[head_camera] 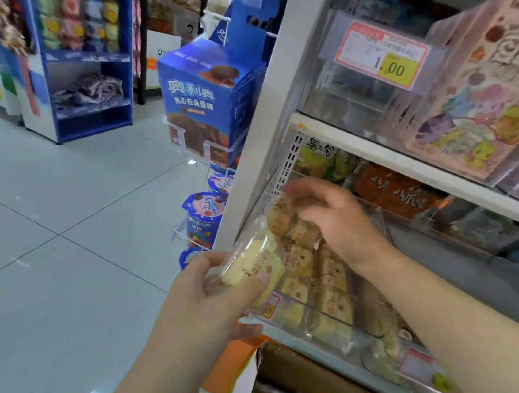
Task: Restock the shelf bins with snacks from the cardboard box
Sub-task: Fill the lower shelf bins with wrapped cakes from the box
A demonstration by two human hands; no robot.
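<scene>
While the shelf (414, 160) towers above both hands, its clear bin (325, 314) is seen already largely stocked. A box (299, 374) sits below the grip, so restocking seems unfinished. One snack (253, 269) is held in the left hand (210, 291) beside the bin; packets inside are touched by the right hand (334, 217), fingers loosely spread.

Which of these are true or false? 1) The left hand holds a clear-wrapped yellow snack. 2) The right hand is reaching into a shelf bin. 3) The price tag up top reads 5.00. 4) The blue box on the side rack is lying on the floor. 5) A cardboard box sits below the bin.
1) True: the left hand grips the yellow snack pack.
2) True: the right hand is inside the clear bin, over the packs.
3) False: the price tag reads 1.00.
4) False: the blue box stands upright in a wire rack.
5) True: the cardboard box is under the bin.
</scene>
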